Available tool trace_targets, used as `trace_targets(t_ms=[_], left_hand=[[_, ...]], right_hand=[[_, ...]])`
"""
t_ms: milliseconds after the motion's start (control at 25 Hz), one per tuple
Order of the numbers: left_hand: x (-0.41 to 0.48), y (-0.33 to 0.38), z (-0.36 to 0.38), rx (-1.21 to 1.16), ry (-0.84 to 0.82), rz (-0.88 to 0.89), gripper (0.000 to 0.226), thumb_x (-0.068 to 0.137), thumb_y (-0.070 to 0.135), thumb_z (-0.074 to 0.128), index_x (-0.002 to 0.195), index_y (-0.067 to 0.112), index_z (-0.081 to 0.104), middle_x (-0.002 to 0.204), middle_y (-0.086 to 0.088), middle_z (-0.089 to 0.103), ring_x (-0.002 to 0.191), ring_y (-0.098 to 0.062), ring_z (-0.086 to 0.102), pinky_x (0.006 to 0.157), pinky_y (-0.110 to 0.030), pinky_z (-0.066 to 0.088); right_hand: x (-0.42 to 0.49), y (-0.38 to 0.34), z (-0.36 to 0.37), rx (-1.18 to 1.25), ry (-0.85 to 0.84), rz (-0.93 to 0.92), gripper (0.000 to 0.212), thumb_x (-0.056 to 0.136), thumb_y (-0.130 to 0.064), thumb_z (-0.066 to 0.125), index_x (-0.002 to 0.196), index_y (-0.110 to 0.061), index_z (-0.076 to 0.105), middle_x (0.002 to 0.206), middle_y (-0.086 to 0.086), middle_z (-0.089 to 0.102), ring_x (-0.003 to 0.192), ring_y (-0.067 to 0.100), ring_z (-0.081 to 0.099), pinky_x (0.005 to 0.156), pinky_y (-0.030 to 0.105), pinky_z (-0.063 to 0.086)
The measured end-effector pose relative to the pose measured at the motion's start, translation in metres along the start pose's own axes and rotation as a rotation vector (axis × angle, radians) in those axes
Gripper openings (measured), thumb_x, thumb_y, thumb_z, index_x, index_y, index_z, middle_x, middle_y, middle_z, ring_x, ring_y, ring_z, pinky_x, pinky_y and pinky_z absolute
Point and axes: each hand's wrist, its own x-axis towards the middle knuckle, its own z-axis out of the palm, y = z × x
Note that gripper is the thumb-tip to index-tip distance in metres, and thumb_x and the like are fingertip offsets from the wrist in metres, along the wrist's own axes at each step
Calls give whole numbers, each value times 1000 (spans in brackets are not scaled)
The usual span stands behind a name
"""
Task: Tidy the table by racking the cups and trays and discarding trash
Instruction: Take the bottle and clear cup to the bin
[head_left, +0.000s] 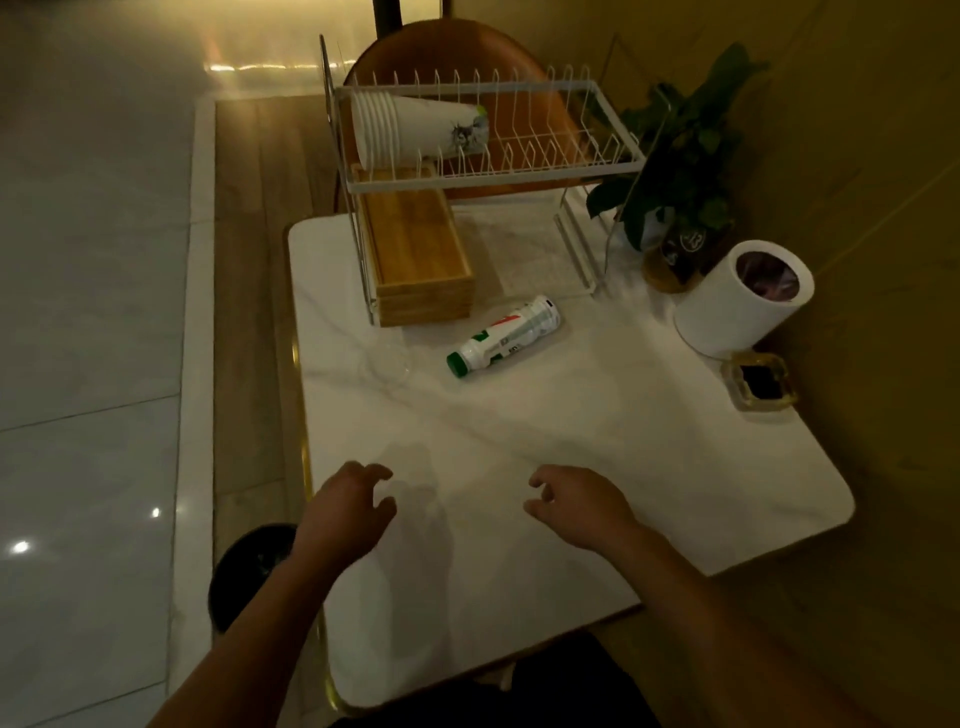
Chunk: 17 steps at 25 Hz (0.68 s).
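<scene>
We judge the tidying mostly done. The stack of white paper cups (415, 130) already lies on its side in the top tier of the white wire dish rack (519, 175), at its left end. The pile of shallow bamboo trays (421, 249) sits under it on the lower level. The trash appears to be what is left. A white plastic bottle with a green cap and a red-and-green label (504, 338) lies on its side on the white marble-look table (571, 441), just in front of the trays, cap pointing toward the near left. Just left of the bottle we make out a faint clear round thing (387, 358), perhaps a plastic cup or lid; the dim light keeps us from saying which. Two bins are within reach: a white cylindrical bin with a dark liner (722, 312) at the table's right edge, and a black round bin on the floor (249, 566) by the near left corner. The left hand (348, 514) and the right hand (576, 509) hover over the near part of the table, well apart from the bottle. Both have fingers loosely curled and hold nothing. The bottle looks capped and undented, so we expect it could roll if nudged.
</scene>
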Motion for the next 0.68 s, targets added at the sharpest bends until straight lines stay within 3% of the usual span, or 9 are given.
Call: trace_targets(t_ms=[120,320,440,680], left_hand=[[44,12,-10,-5,31,-6,45,89,31,67,132,18,59,123,-10,58,90,-20,60,81,-34,51],[113,34,-15,116,213,-1,66,81,39,74,140,19,52,138,-14,52,128,-32,47,96,-46,50],[152,38,-15,195,222,-94,83,76,48,76,146,19,41,147,-17,43,136,-36,38,101,-53,45],[191,33,-5,122,156,-257,116,65,69,75,154,25,15,161,-14,25,148,-38,23,107,-61,37]], right_hand=[[41,-5,-27,-30,12,-32,46,89,-44,62,130,-23,57,125,4,62,110,23,60,88,31,49],[121,-7,-69,-134,176,-190,62,87,-35,66,142,-24,41,144,3,45,127,27,45,96,39,46],[166,-9,-90,-240,233,-289,71,83,-26,70,145,-24,37,151,2,37,134,29,35,101,43,43],[217,-7,-102,-396,209,-373,78,85,-23,64,152,-27,25,161,0,23,146,33,16,118,50,16]])
